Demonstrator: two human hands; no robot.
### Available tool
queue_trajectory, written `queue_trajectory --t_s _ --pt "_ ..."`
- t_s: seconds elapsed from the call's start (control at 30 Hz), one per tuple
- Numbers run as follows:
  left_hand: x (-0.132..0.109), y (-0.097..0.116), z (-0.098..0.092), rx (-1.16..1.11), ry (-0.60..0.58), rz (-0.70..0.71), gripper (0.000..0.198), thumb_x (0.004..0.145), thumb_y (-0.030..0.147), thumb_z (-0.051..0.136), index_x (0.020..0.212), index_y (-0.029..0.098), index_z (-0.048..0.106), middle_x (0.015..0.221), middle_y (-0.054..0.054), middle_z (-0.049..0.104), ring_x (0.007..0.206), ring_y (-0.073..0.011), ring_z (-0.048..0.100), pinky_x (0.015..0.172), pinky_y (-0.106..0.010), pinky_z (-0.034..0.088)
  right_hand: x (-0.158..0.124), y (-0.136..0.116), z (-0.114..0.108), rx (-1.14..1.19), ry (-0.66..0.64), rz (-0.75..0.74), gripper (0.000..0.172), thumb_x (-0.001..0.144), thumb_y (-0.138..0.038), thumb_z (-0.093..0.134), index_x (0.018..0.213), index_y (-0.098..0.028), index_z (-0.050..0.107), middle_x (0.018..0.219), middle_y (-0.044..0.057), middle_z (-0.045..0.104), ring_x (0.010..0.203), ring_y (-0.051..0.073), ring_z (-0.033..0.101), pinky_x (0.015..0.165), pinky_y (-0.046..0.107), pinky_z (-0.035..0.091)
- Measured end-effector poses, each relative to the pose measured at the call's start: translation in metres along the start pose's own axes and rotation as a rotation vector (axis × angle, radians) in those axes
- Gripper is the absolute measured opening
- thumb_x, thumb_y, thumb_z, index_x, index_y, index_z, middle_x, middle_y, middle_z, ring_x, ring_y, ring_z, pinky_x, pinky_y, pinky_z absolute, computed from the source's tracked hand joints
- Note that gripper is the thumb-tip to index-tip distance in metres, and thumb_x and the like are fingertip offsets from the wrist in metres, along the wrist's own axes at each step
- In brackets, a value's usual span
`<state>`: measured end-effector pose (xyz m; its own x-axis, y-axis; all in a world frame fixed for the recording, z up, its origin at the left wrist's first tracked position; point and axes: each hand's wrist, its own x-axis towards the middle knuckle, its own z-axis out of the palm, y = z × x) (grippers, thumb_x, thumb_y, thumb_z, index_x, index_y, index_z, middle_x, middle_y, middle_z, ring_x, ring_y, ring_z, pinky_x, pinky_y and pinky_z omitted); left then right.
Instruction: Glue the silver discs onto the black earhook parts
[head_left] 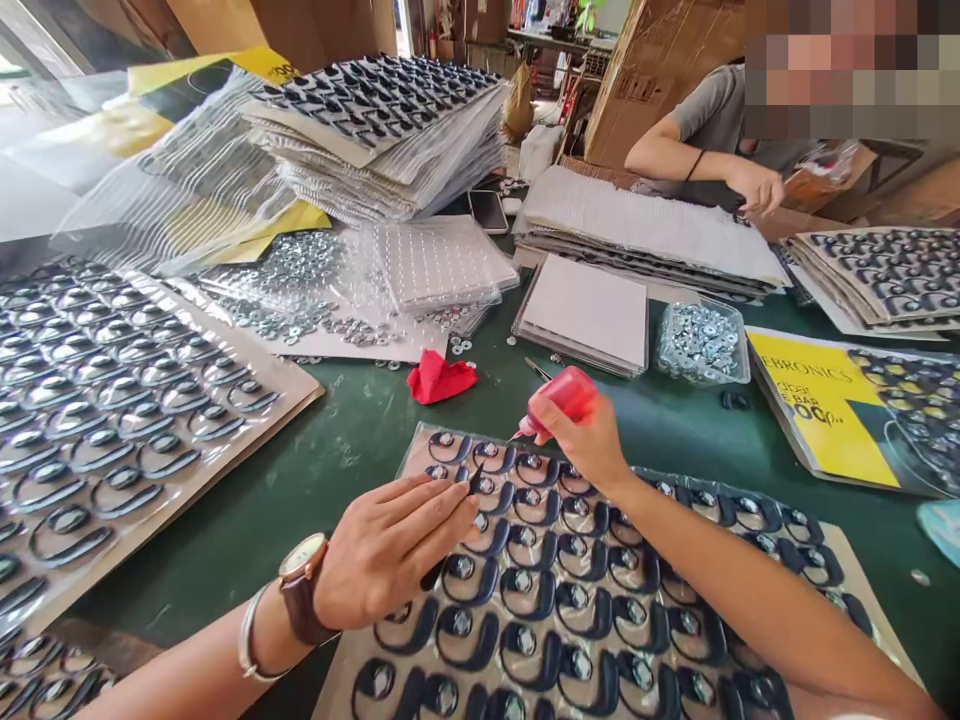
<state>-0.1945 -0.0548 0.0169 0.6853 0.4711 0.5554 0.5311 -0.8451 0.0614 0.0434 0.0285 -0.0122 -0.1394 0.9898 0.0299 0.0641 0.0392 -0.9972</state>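
Note:
My right hand (581, 440) grips a red squeeze bottle (568, 392), tilted so its thin nozzle points down-left at the far row of a sheet (525, 580) lying before me. The brown sheet, under clear film, carries rows of black curved pieces, many with a shiny round disc. My left hand (397, 540) rests palm down over the sheet's left side, fingers stretched out side by side. A dark pointed bit (478, 476) shows by its fingertips; I cannot tell whether it is a loose thing or part of a piece.
A red cloth (441, 378), tweezers-like tool (537, 370), white square stack (585, 312) and clear box of metal washers (701, 342) lie beyond. Loose washers (300, 265) spread at left. Sheet stacks (382, 110) stand behind; another sheet (112, 400) lies left. A co-worker's hand (754, 187) is opposite.

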Motion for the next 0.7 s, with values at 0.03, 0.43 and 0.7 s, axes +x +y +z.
queue_trajectory --t_s 0.03,0.43,0.7 --pt "0.004 -0.006 0.006 0.003 0.007 0.005 0.023 0.095 0.017 0.049 0.108 0.009 0.067 0.098 -0.009 0.074 0.090 -0.0179 0.072 0.083 -0.030 0.060 0.003 0.001 0.003 -0.019 -0.012 -0.022 0.036 0.081 -0.052 0.070 0.076 -0.016 0.065 0.063 0.003 0.069 0.057 0.016 0.067 0.051 0.024 0.054" --pt "-0.003 0.004 0.025 0.024 -0.063 0.109 0.028 0.092 0.018 0.053 0.110 0.003 0.067 0.114 -0.017 0.069 0.111 -0.0282 0.065 0.096 -0.037 0.056 0.002 0.013 0.013 -0.103 -0.144 -0.094 0.025 0.083 -0.044 0.070 0.087 -0.020 0.064 0.067 0.000 0.070 0.058 0.014 0.065 0.059 0.024 0.054" --pt "0.007 0.008 0.024 0.099 -0.089 0.175 0.026 0.088 0.021 0.058 0.103 0.003 0.069 0.108 -0.016 0.071 0.106 -0.0286 0.067 0.093 -0.037 0.056 0.002 0.008 0.014 -0.195 -0.159 -0.121 0.028 0.081 -0.046 0.070 0.087 -0.019 0.065 0.065 0.000 0.070 0.052 0.013 0.061 0.053 0.023 0.051"
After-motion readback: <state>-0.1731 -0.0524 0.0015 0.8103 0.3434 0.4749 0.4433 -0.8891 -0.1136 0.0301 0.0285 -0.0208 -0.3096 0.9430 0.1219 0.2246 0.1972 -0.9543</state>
